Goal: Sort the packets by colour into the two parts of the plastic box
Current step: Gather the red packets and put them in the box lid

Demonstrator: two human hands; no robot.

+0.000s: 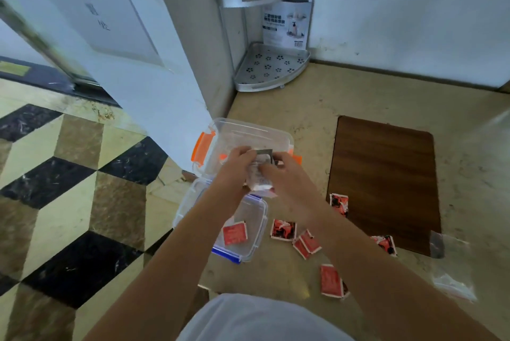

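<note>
Two clear plastic boxes stand on the floor: one with orange clips (202, 147) farther away, one with blue clips (258, 227) nearer. A red packet (234, 233) lies in the blue-clipped box. My left hand (238, 161) and my right hand (278, 172) are together above the boxes, both gripping a small clear bag of pale packets (259, 175) with a grey packet at its top. Several red packets (283, 229) lie loose on the floor to the right, one (331, 280) close to me.
A brown mat (386, 175) lies to the right. A metal corner rack (270, 64) stands at the wall behind the boxes. An empty clear bag (449, 266) lies at the far right. A white pillar rises to the left of the boxes.
</note>
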